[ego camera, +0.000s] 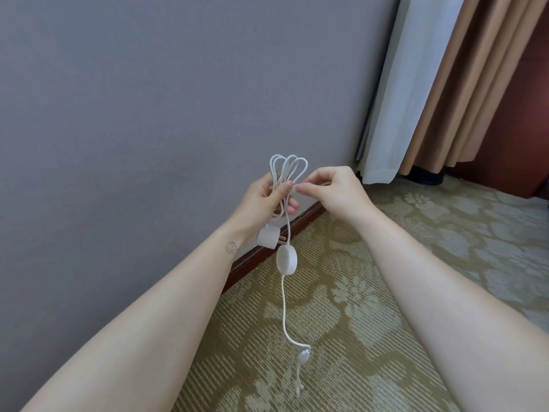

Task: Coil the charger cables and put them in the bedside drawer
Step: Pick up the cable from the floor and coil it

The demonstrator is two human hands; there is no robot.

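Observation:
My left hand (267,200) grips a bundle of white charger cable (286,169), whose loops stick up above my fingers. A white plug adapter (269,237) with metal prongs hangs just under my left wrist. Below it dangles a round white disc (286,260), and a loose cable tail (285,316) runs down to a small connector (303,356) above the carpet. My right hand (332,191) pinches a strand of the cable right beside my left thumb. No drawer is in view.
A grey wall (148,114) fills the left, with a dark wooden skirting board (267,251) at its foot. Patterned green-beige carpet (386,292) covers the floor. White sheer and tan curtains (430,84) hang at the upper right, beside dark red-brown furniture (523,129).

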